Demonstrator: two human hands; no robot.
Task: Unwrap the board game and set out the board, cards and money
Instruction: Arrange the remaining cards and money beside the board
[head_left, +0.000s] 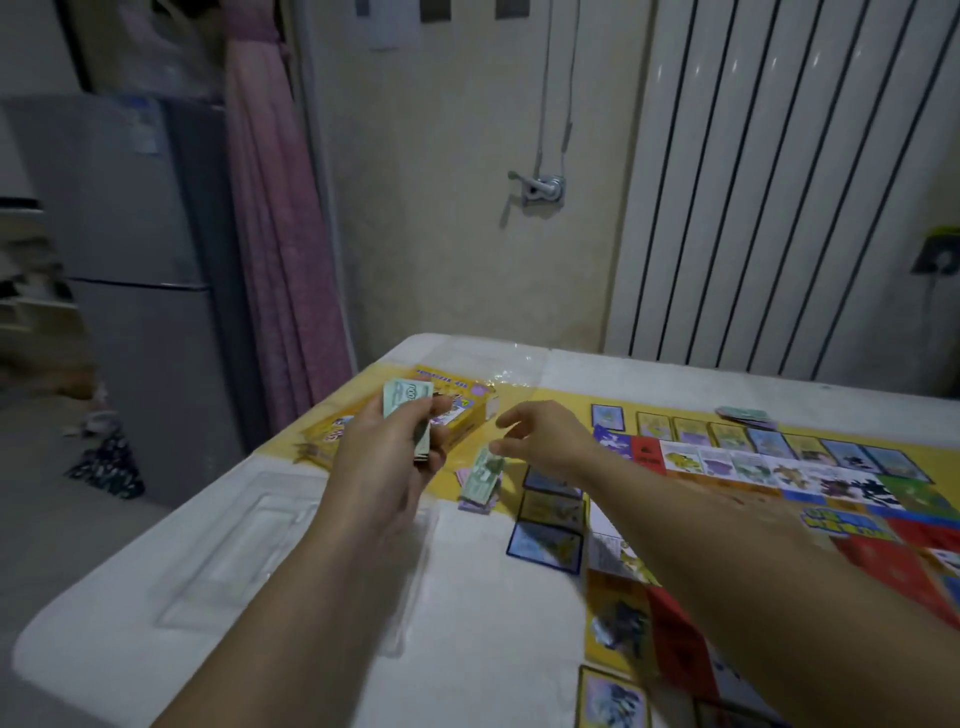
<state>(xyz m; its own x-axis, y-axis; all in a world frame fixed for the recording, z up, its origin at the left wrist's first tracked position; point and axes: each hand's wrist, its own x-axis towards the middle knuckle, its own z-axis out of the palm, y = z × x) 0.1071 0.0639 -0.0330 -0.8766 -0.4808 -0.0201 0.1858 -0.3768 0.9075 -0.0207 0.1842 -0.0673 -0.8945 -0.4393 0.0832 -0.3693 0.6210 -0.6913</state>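
Here, money wad (409, 399) in left hand (382, 460)

Room behind the work surface. A white table (130, 597) with rounded corners fills the lower view. Beyond its far edge rises a cream wall (441, 249). Behind the far right stretch of that edge stands a white radiator (779, 182) of tall vertical bars. To its left a metal fitting (543, 188) is fixed to the wall, with thin lines (545, 78) running up from it. Past the table's far left corner hangs a pink curtain (280, 234), just beside a grey two-door refrigerator (119, 234). On the grey floor (47, 519) at the refrigerator's foot lies a dark patterned item (106, 467), too blurred to identify. Lighting is dim.
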